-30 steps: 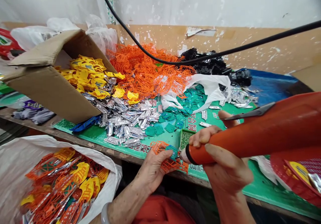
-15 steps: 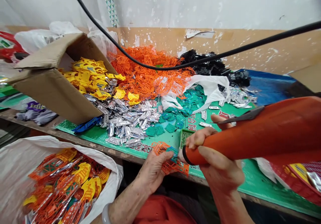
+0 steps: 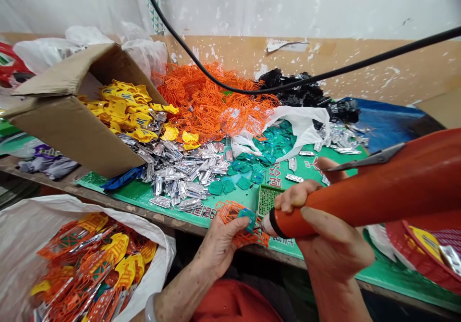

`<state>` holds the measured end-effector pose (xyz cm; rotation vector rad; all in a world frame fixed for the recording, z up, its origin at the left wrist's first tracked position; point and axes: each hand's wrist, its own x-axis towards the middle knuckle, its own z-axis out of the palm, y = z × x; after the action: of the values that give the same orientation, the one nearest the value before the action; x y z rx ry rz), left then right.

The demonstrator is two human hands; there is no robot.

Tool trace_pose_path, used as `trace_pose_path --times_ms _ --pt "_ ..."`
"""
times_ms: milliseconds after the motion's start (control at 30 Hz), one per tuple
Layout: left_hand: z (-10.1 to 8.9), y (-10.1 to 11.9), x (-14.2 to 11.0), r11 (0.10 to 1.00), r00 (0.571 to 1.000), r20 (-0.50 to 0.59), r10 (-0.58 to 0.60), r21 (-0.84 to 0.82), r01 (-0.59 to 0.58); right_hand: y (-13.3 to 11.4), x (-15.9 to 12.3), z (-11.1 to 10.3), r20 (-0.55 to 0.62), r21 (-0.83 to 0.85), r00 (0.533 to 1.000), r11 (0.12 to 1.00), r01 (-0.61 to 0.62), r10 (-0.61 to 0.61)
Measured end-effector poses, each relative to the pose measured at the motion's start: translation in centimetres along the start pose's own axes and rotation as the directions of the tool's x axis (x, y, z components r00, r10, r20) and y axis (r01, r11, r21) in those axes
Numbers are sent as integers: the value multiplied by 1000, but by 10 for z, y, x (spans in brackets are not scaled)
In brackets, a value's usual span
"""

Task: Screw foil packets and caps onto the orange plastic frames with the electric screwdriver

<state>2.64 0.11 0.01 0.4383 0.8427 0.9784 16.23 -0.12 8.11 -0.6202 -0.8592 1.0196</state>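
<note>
R hand [image 3: 333, 250] w/ orange-handled tool [image 3: 360, 206] shifted right vs 0.5 s ago; tool tip now just clear of teal piece [image 3: 248, 218]; more of red basket [image 3: 396, 247] in view.

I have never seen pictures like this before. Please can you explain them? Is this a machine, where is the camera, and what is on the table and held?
There is no machine here. These are a person's two bare hands, seen from one camera worn on the head, looking forward and down. The left hand holds an orange plastic lattice piece with a small teal piece at it. The right hand grips a thick orange tool, its narrow tip close to that piece. On the green mat lie silver pieces, teal pieces and a heap of orange lattice pieces. Yellow pieces lie at the mouth of a tipped cardboard box. A white sack at lower left holds orange and yellow pieces.
</note>
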Motion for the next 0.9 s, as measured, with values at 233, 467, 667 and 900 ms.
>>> trace_pose_path --times_ms 233,467,667,900 --pt "-1 -2 -1 998 999 24 45 30 -46 1 -3 -2 2 -7 1000 1000 8 -8" --pt "2 -1 -4 998 999 14 50 46 -51 5 -4 0 -7 -24 1000 1000 6 -6" --pt "7 2 -6 997 998 -19 64 35 -64 4 -4 0 -15 -38 1000 999 -10 9" --pt "5 1 -5 999 999 -19 42 35 -41 3 -5 1 -34 -68 999 998 -2 0"
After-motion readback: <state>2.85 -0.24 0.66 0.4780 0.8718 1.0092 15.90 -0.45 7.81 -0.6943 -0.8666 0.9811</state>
